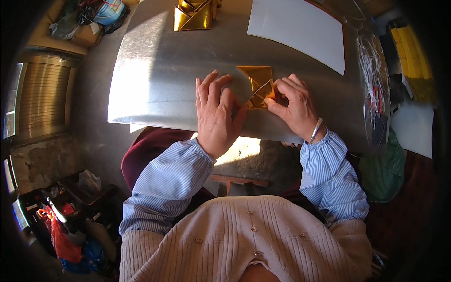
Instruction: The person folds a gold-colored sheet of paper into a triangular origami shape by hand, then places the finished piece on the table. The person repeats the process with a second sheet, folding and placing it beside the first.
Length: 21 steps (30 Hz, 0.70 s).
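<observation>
A piece of gold foil paper [261, 84], folded with crossing diagonal creases, lies on the metal tabletop [197, 116] before me. My right hand [294, 97] pinches its lower right edge between thumb and bent forefinger. At the lower left corner of the foil, the thumb and forefinger of my left hand [218, 109] come together on it; the other left fingers are spread above the table. The left fingertips are partly hidden. Farther back stand several finished-looking gold foil folded pieces [193, 16], nested in a row and cut off by the picture's top.
A stack of white sheets [299, 31] lies at the back right. Clear plastic strips [371, 67] and red-handled scissors [377, 98] sit along the right edge. A green plastic bag [384, 172] hangs below. Yellow bundles [410, 53] are beyond. A blue bucket [108, 12] stands back left.
</observation>
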Each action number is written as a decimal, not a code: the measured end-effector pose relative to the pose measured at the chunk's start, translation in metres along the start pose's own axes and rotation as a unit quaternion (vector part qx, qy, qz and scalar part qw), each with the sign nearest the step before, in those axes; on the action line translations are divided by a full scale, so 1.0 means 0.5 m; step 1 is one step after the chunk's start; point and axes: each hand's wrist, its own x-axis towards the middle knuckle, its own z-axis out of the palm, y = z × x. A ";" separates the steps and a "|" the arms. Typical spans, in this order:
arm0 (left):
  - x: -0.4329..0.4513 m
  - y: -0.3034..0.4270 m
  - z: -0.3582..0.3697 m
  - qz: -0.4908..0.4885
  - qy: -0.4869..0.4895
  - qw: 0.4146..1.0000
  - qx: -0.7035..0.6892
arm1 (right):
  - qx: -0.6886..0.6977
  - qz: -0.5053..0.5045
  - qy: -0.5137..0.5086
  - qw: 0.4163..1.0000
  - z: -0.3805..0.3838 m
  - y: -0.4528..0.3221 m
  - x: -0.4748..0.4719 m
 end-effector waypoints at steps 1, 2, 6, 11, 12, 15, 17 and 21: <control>-0.001 0.002 0.001 0.043 -0.010 0.999 -0.007 | 0.001 -0.009 0.002 1.000 -0.001 0.000 0.000; -0.001 0.003 0.003 0.093 -0.017 0.995 -0.014 | 0.000 -0.009 0.000 1.000 -0.001 -0.001 0.000; -0.018 0.028 0.011 0.194 -0.090 0.976 -0.029 | 0.000 -0.005 0.015 1.000 -0.001 -0.004 -0.003; -0.039 0.055 0.013 0.196 -0.117 0.974 0.006 | 0.103 0.036 -0.001 0.994 -0.013 0.002 -0.001; -0.040 0.058 0.014 0.200 -0.134 0.970 0.028 | 0.150 0.060 -0.010 0.987 -0.017 0.005 0.002; -0.041 0.066 0.017 0.202 -0.139 0.968 0.055 | 0.182 0.056 -0.023 0.981 -0.024 0.023 0.017; -0.041 0.069 0.020 0.201 -0.140 0.967 0.066 | 0.189 0.075 -0.025 0.979 -0.020 0.033 0.024; -0.040 0.067 0.025 0.205 -0.128 0.968 0.072 | 0.115 0.018 0.036 0.993 -0.006 0.046 0.044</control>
